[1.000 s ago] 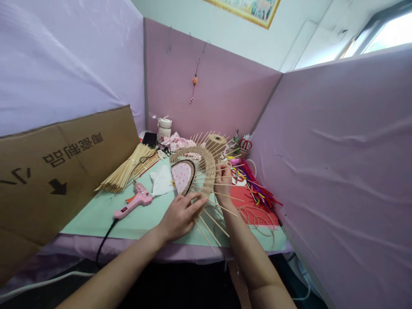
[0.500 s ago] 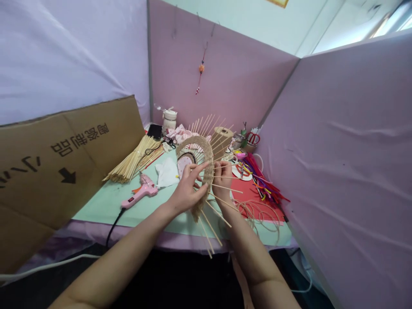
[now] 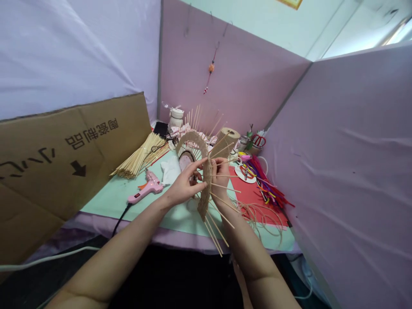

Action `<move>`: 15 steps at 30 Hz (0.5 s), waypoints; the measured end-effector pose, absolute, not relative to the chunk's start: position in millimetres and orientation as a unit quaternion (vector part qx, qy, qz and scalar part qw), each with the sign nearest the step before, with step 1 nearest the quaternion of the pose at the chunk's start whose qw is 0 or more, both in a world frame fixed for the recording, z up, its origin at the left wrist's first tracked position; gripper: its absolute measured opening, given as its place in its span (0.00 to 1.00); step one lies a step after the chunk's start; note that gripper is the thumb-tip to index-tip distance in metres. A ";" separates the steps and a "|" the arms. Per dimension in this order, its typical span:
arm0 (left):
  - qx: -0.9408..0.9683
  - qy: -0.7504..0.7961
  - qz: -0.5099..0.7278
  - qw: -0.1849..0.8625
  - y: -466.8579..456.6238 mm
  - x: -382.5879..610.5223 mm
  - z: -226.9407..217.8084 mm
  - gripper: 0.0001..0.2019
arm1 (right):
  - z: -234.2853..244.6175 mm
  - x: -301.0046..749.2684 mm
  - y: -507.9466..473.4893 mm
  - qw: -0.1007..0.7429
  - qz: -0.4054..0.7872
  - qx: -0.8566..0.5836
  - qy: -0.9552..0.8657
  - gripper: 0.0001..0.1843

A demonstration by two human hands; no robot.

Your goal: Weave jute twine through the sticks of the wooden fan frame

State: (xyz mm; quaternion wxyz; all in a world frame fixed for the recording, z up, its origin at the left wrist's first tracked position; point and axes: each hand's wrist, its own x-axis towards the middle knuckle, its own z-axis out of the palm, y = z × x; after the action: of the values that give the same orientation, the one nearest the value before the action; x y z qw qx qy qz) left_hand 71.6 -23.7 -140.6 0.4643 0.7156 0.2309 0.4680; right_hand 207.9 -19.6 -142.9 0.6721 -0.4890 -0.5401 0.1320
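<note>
A curved, ring-like piece with a tan twine-wrapped band (image 3: 203, 201) and thin wooden sticks (image 3: 225, 187) fanning out from it stands tilted between my hands. My left hand (image 3: 186, 183) grips the band from its inner side, thumb and fingers pressed against it. On the outer side, my right hand (image 3: 220, 169) pinches at the band's edge among the sticks; its fingertips are partly hidden. Inside the ring, a round pinkish centre (image 3: 186, 160) with a dark rim shows behind my left hand. Loose twine (image 3: 262, 212) lies in loops below and right of my right hand.
A pink glue gun (image 3: 148, 189) lies left on the table, beside white tissue (image 3: 170, 170) and a bundle of sticks (image 3: 137, 159). A cardboard panel (image 3: 106, 171) stands left. Rightward are red sheets (image 3: 244, 193), pipe cleaners (image 3: 270, 189) and a twine spool (image 3: 229, 139).
The ring has turned so its band appears more edge-on, with both hands still on it. My view has shifted slightly, moving the surroundings rightward.
</note>
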 end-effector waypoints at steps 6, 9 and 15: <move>0.695 0.260 0.491 0.457 -32.9 74.0 -135.7 0.30 | -135.7 222.3 -23.4 0.608 0.063 -0.510 -0.605 0.13; 0.697 0.275 0.491 0.444 -34.7 75.8 -132.9 0.29 | -129.2 229.2 -24.9 0.588 0.004 -0.507 -0.630 0.12; 0.669 0.314 0.509 0.441 -34.5 79.1 -129.3 0.22 | -126.6 235.9 -29.4 0.603 -0.043 -0.491 -0.627 0.12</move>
State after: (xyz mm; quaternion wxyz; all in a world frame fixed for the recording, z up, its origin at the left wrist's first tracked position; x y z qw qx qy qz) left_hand 79.1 -34.5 -129.3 0.4410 0.6691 0.3138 0.5093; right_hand 235.9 -29.4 -126.6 0.6033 -0.4913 -0.6268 -0.0426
